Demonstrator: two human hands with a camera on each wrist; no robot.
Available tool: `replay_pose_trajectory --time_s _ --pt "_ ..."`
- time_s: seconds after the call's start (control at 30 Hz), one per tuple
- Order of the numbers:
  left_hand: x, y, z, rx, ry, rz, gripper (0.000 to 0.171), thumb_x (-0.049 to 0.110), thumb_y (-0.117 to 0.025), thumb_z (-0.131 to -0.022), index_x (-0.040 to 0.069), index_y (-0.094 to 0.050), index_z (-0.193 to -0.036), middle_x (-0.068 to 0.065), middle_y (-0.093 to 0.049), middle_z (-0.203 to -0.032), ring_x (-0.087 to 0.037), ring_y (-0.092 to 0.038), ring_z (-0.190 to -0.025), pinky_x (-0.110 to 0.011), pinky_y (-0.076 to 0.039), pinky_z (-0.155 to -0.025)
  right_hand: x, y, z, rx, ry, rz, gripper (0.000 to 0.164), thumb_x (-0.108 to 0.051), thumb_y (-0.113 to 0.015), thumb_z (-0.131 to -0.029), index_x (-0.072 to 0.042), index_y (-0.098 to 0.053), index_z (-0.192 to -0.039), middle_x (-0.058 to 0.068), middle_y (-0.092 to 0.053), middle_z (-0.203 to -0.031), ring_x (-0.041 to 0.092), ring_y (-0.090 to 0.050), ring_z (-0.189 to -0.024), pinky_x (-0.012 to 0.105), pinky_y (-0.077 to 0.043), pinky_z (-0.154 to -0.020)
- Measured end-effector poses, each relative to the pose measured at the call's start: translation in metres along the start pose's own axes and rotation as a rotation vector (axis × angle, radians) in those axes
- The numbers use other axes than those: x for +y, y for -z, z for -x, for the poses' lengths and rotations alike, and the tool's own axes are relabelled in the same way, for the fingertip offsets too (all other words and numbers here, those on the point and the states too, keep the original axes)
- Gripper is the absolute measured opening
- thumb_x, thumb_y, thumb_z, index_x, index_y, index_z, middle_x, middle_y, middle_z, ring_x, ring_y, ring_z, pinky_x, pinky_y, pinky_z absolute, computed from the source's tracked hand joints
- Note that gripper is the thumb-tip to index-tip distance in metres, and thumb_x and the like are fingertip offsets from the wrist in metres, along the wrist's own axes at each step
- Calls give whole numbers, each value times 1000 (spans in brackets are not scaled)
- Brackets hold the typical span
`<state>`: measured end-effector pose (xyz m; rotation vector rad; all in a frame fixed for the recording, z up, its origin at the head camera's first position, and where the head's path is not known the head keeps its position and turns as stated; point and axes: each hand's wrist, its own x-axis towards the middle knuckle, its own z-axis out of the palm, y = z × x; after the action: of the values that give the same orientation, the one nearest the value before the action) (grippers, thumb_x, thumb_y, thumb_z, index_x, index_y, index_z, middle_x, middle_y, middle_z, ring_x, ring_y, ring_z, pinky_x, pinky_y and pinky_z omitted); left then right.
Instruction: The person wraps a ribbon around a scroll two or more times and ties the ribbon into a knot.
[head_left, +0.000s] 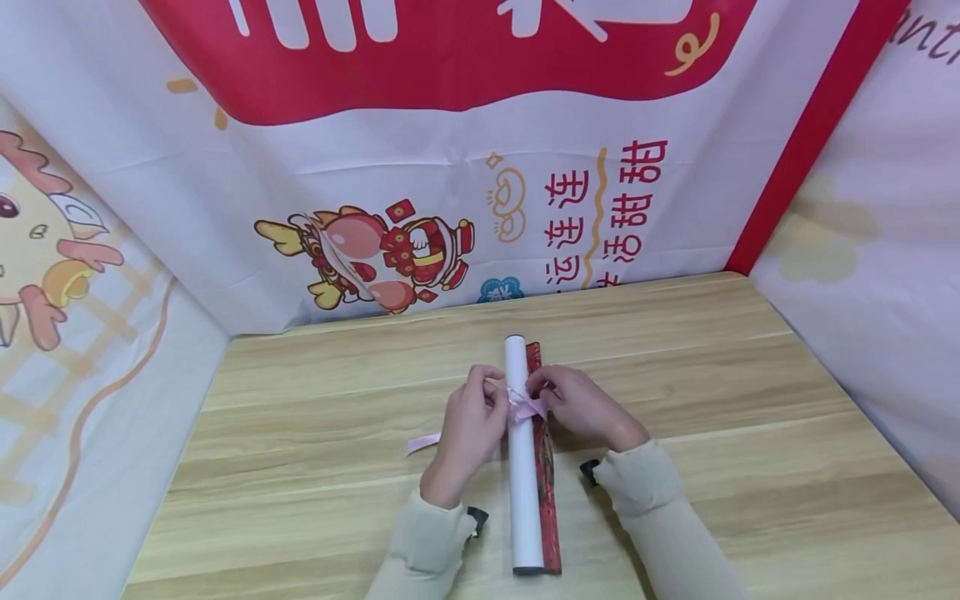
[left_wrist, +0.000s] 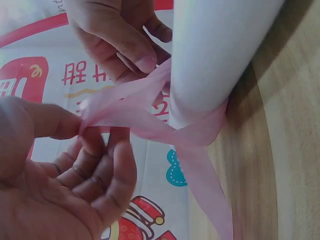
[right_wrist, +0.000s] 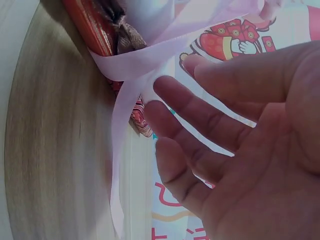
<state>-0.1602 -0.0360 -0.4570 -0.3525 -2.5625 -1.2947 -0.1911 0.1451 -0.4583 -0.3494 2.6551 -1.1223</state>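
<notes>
A long white tube (head_left: 525, 492) with dark ends lies on the table beside a flat red patterned piece (head_left: 549, 517). A pink ribbon (left_wrist: 202, 132) goes round both, with one tail (head_left: 423, 442) out to the left. My left hand (head_left: 474, 417) pinches a loop of the ribbon between thumb and forefinger, left of the tube. On the other side, my right hand (head_left: 588, 407) is close to the ribbon crossing. In the right wrist view its fingers (right_wrist: 172, 95) are loosely bent and apart from the thumb, with nothing gripped. A dark knotted tie (right_wrist: 127, 37) shows on the red piece.
The wooden table (head_left: 300, 400) meets a printed white cloth backdrop (head_left: 450, 183) at its far edge. More printed cloth hangs along the left side (head_left: 82, 417) and the right side (head_left: 885, 333). A small black strap piece shows at each cuff.
</notes>
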Motion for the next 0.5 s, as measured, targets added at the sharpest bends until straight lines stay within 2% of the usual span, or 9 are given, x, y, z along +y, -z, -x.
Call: replay_pose_trajectory --time_s 0.13,0.23,0.37,0.5 --pt "4 2 -1 -59 62 138 27 20 -58 -92 6 -55 -115 2 -62 -83 -8 -59 -68 -23 -51 -58 0 0 1 -26 3 2 21 -13 -50 -96 -19 -63 -112 -3 -63 -103 12 -58 -86 30 -51 -78" --pt "6 4 -1 -82 80 185 27 19 -59 -92 7 -56 -116 -1 -66 -91 -9 -62 -74 -22 -53 -62 -1 0 1 -29 10 6 21 -17 -50 -96 -19 -63 -113 -5 -62 -101 12 -58 -85 30 -51 -77" --pt "5 3 -1 -69 61 136 23 17 -58 -93 10 -59 -114 -4 -70 -97 -9 -63 -76 -20 -52 -65 -2 0 1 -36 10 -21 21 -19 -51 -96 -18 -62 -114 -3 -62 -101 15 -59 -84 30 -52 -73" --pt "3 2 -1 -51 35 84 21 17 -57 -93 11 -61 -113 -3 -72 -97 -7 -63 -71 -20 -52 -60 -3 1 3 -46 28 -53 24 -19 -53 -95 -19 -62 -118 -3 -63 -105 16 -61 -84 29 -52 -70"
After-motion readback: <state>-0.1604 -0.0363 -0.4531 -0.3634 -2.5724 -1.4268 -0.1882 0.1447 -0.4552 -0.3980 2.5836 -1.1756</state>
